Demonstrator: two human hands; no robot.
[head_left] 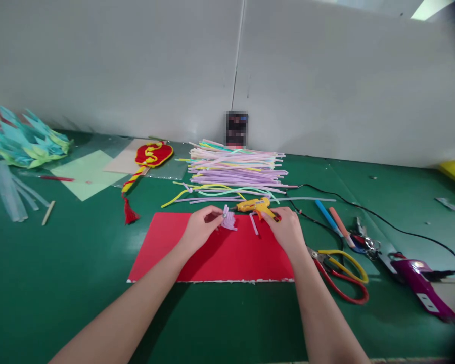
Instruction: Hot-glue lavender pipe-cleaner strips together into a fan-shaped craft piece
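My left hand (201,228) is closed in a pinch on a small bundle of short lilac pipe-cleaner pieces (229,220), held over the far edge of a red sheet (212,260). My right hand (286,228) is wrapped round the handle of a yellow glue gun (255,205), whose nozzle points left toward the bundle. A single short pale piece (254,224) lies on the red sheet between my hands.
A pile of pastel pipe cleaners (237,169) lies behind the sheet on the green table (60,283). Red-and-yellow cutters (341,270), coloured markers (333,220), a purple tool (420,283) with black cable sit right. Glue sticks (9,192), teal craft piece (26,141), red ornament (151,154) left.
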